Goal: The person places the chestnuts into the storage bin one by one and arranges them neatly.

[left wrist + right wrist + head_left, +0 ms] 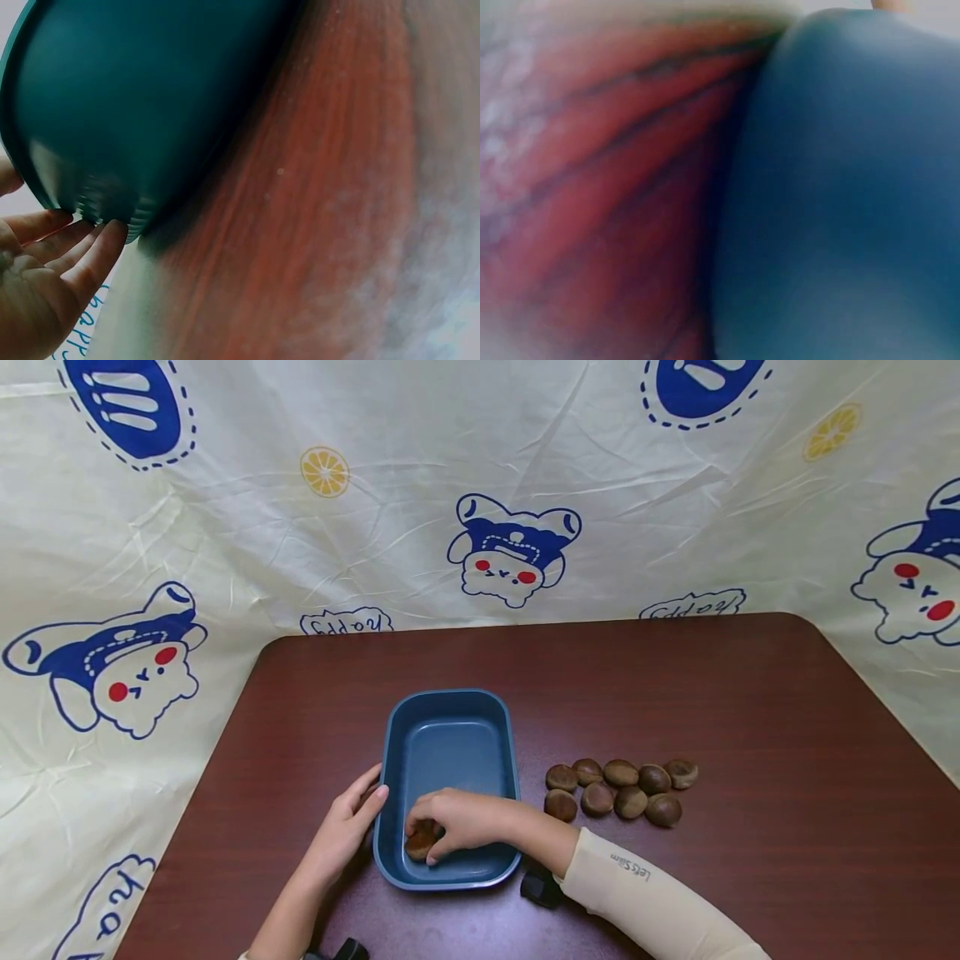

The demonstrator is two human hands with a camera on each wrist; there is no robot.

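A blue rectangular tray [453, 887] lies on the table, its side filling much of the left wrist view [150, 97] and, blurred, the right wrist view [840, 187]. The left hand [339, 833] touches the tray's left wall with extended fingers; the left wrist view shows these fingers [101, 259] against the wall. Inside the tray, near its lower left corner, the right hand [465, 820] has its fingers and thumb curled round a brown chestnut [420, 845]. Its fingers partly cover the chestnut, and whether another lies beneath them I cannot tell.
Several chestnuts [621, 773] sit in two rough rows on the brown table [750, 710], right of the tray. A black object [540, 888] is under the right forearm, another [351, 950] at the bottom edge. A white printed cloth [420, 443] lies beyond the table.
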